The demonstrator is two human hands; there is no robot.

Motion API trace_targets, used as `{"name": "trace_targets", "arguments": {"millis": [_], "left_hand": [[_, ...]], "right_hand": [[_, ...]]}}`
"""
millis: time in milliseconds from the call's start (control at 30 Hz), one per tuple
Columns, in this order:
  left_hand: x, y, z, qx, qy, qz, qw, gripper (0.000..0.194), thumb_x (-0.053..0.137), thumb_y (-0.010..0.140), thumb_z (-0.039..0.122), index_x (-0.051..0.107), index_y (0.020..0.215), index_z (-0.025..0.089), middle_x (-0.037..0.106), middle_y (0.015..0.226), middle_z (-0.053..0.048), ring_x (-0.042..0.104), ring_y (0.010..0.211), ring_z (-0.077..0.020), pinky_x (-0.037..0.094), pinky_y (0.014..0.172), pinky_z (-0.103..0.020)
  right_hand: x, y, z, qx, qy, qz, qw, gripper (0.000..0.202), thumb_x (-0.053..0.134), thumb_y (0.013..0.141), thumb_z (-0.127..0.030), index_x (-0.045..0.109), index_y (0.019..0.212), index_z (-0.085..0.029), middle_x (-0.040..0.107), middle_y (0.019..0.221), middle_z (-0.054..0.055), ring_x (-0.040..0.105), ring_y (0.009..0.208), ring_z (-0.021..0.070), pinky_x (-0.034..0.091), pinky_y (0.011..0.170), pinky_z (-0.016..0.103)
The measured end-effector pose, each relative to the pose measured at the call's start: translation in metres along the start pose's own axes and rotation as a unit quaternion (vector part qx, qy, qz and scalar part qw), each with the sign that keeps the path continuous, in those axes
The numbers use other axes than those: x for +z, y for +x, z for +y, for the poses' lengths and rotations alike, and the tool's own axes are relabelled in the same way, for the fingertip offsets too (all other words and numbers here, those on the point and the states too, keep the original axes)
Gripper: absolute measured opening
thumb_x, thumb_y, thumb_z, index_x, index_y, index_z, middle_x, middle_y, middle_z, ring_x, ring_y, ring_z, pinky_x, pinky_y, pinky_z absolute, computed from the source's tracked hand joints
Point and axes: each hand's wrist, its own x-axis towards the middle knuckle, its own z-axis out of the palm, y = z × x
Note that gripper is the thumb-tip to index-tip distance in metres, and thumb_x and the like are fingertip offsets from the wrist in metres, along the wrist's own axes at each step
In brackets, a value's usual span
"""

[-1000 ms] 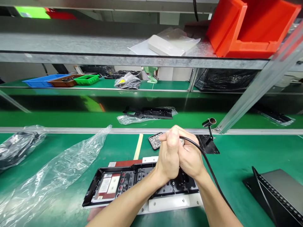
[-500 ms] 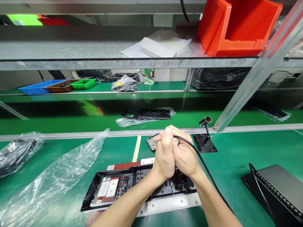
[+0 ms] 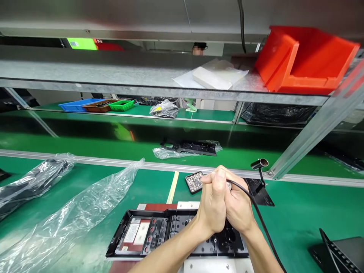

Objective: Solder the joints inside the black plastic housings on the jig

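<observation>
My left hand (image 3: 211, 206) and my right hand (image 3: 238, 206) are closed together around an upright corded electric screwdriver (image 3: 229, 185). Most of the tool is hidden by my fingers; its black cable (image 3: 257, 208) comes out at the top and runs down to the right past my right forearm. Below my hands lies a long black plastic housing (image 3: 156, 232), its inside facing up. It rests on a fixture with white blocks (image 3: 209, 265) and a reddish-brown base. Where the tool's tip meets the housing cannot be made out. Just beyond my left hand sits a small black tray of screws (image 3: 194, 182).
A metal tube holder (image 3: 259, 163) stands behind my right hand. Clear plastic bags (image 3: 85, 208) cover the bench's left side. A black panel (image 3: 341, 252) lies at lower right. An orange-red bin (image 3: 309, 81) sits on the overhead shelf, beside a slanting metal post (image 3: 309, 132).
The camera view has shifted up and left, so the scene sits lower and further right. Both hands stay clasped around the screwdriver above the housing.
</observation>
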Motion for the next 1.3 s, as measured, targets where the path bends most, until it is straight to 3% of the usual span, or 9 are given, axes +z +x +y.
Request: {"name": "trace_targets", "arguments": {"millis": [633,833,1300], "left_hand": [[-0.0035,-0.0025,-0.0014,0.013,0.026,-0.010,1.000,0.050,0.017,0.106,0.053,0.044,0.080,0.020,0.051,0.084,-0.004,0.050,0.082,-0.0183,0.043,0.080,-0.033],[-0.0041,-0.0037,-0.0016,0.009,0.038,-0.004,0.999,0.050,0.018,0.106,0.053,0.045,0.080,0.020,0.053,0.085,-0.004,0.051,0.082,-0.0189,0.043,0.080,-0.034],[-0.0038,-0.0020,-0.0010,0.015,0.025,0.000,1.000,0.050,0.019,0.106,0.054,0.044,0.079,0.021,0.052,0.083,-0.003,0.050,0.080,-0.0182,0.043,0.078,-0.034]], "right_hand": [[0.0019,0.0004,-0.0030,0.008,0.002,-0.007,1.000,0.027,0.053,0.099,-0.036,0.077,0.092,-0.026,0.073,0.091,0.005,0.064,0.077,0.0183,0.052,0.070,0.031],[0.0016,-0.0005,0.0005,0.012,-0.004,-0.008,1.000,0.027,0.051,0.100,-0.033,0.076,0.091,-0.025,0.072,0.092,0.004,0.066,0.087,0.0194,0.053,0.079,0.032],[0.0005,-0.0017,0.0027,0.005,-0.008,-0.010,1.000,0.027,0.051,0.101,-0.033,0.077,0.098,-0.026,0.073,0.098,0.005,0.067,0.092,0.0204,0.052,0.082,0.032]]}}
